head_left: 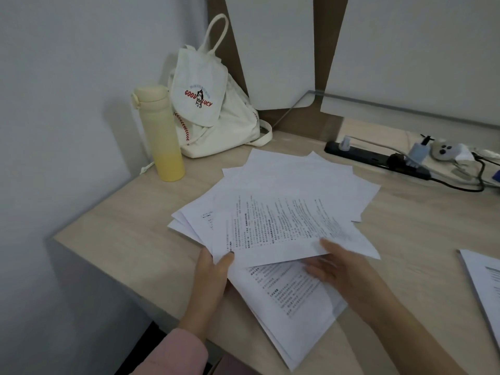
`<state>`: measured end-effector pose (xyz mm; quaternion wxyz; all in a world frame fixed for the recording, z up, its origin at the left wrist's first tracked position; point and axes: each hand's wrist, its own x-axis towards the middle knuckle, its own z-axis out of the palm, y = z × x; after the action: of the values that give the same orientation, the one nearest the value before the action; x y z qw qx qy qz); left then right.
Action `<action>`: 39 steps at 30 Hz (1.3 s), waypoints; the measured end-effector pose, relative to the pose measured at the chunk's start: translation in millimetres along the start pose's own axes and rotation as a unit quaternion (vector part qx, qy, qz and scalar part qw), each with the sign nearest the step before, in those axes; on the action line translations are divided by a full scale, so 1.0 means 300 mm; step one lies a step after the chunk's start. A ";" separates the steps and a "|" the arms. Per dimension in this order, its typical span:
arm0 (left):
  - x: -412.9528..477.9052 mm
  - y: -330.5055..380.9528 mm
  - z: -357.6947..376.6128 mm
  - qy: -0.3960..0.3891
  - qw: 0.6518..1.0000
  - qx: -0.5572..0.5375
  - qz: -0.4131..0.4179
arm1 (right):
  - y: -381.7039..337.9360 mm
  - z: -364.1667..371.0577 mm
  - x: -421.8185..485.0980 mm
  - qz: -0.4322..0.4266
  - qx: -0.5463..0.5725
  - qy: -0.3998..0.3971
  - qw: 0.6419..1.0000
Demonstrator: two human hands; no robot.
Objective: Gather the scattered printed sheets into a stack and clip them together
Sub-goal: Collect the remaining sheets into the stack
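Note:
Several white printed sheets (278, 209) lie fanned out and overlapping on the light wooden desk (130, 228). My left hand (213, 274) pinches the near left corner of the top sheets, thumb on top. My right hand (335, 266) is blurred; its fingers lie under the near edge of a printed sheet and over a lower sheet (292, 299) that reaches toward the desk's front edge. Another printed sheet (484, 280) lies apart at the right edge of the view. No clip is visible.
A yellow bottle (162, 133) and a white canvas bag (213, 104) stand at the back left against the wall. A black power strip (378, 158) with plugs and cables lies at the back right. The desk's left edge drops off beside my left arm.

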<state>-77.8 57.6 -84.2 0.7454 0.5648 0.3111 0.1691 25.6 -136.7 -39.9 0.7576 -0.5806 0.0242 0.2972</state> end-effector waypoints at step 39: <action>-0.074 0.081 0.010 -0.013 0.999 0.007 0.030 | -0.085 -0.124 -0.096 -0.134 -0.320 0.105 0.932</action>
<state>-90.1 49.5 -54.5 0.7399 0.5816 0.2852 0.1815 25.7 -185.9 -19.0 0.5575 -0.8182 -0.0708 0.1216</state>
